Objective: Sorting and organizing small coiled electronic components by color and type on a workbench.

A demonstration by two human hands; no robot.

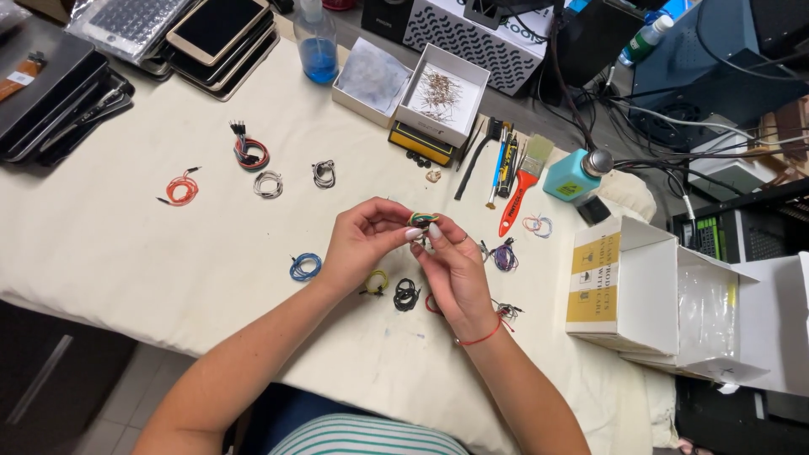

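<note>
Cream cloth covers the bench [126,244], small wire coils scattered across it. Left hand [362,240] and right hand [451,270] pinch one green wire coil [423,219]. Open white box [649,295] stands right.

Directly beneath the fingers [419,233] lie small wire coils: yellow coil [376,281], black coil [406,294], blue coil [304,267] further left; purple coil [504,255] just right. Bare counter [109,244] cloth opens well left of the fingers and nearer the body. Beyond them, the red-handled brush [521,189], tools and white parts box [442,94] block; the open cardboard box [628,286] closes the right.
</note>
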